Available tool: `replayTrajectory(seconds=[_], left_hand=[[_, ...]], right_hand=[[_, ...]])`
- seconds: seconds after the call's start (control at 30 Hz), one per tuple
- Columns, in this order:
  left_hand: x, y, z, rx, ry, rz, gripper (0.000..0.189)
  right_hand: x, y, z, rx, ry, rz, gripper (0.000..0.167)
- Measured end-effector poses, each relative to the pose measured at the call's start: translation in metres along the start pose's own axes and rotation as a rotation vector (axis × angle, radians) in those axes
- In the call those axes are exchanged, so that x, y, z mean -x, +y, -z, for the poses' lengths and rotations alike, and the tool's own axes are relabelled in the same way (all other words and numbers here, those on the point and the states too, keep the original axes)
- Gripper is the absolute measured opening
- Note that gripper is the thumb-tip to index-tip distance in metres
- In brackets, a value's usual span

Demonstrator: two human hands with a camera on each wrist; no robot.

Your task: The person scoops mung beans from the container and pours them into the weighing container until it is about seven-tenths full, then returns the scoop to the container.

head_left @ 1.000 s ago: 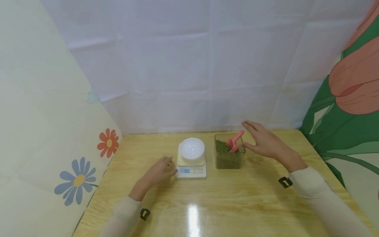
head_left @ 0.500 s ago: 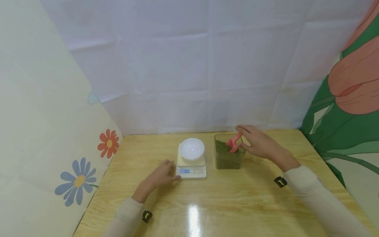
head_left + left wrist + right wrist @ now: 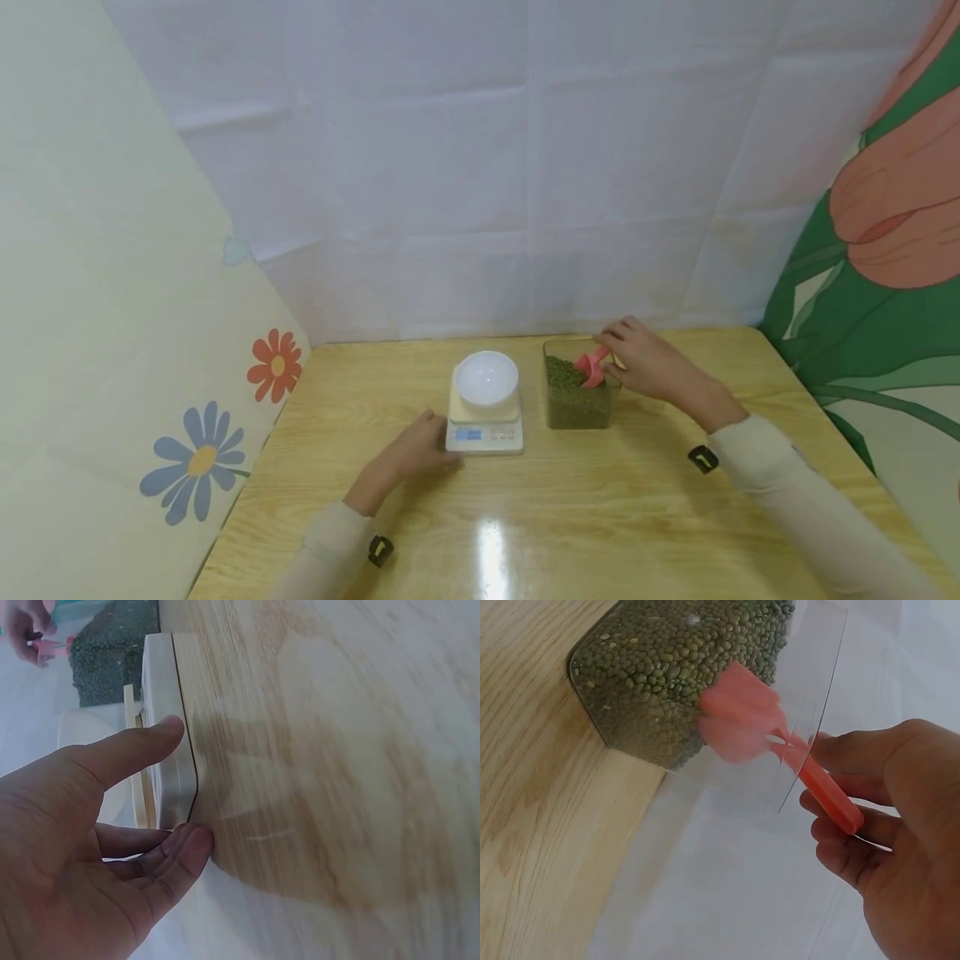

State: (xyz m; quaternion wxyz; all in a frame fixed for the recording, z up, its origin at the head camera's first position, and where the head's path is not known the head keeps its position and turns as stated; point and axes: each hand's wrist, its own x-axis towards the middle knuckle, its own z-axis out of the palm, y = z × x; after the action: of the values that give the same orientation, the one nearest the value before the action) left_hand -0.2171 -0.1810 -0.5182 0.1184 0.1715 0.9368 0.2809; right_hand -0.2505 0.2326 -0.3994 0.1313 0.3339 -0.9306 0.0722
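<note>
A white kitchen scale (image 3: 512,444) with a lit display stands on the table, bearing a small white bowl (image 3: 487,379). My left hand (image 3: 412,451) holds the scale's near left corner; in the left wrist view the thumb lies along one side and the curled fingers touch the other. To the right, a clear square container (image 3: 553,414) holds green mung beans (image 3: 682,656). A pink scoop (image 3: 739,712) rests with its head in the beans and its handle leaning over the rim. My right hand (image 3: 651,364) grips that handle between thumb and fingers.
The wooden table (image 3: 577,517) reaches back to a white cloth backdrop (image 3: 450,167). A flower-printed panel (image 3: 97,333) flanks the left side, and another printed panel (image 3: 900,358) flanks the right. A gap separates the scale from the container.
My right hand has come left and closed its fingers on the scoop's handle. The left hand has moved slightly right and nearer, onto the scale's corner. Scale, bowl and container have stayed put.
</note>
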Motion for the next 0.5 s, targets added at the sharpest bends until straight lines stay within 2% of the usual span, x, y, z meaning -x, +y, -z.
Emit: replayTrajectory(seconds=[0.27,0.5], left_hand=[[-0.002,0.0,-0.003,0.022,0.002,-0.015,0.049],[-0.003,0.001,-0.003,0.049,0.006,-0.022,0.044]], right_hand=[[-0.004,-0.001,-0.006,0.12,0.023,0.077,0.036],[-0.005,0.001,-0.014,0.134,0.026,0.093,0.029]])
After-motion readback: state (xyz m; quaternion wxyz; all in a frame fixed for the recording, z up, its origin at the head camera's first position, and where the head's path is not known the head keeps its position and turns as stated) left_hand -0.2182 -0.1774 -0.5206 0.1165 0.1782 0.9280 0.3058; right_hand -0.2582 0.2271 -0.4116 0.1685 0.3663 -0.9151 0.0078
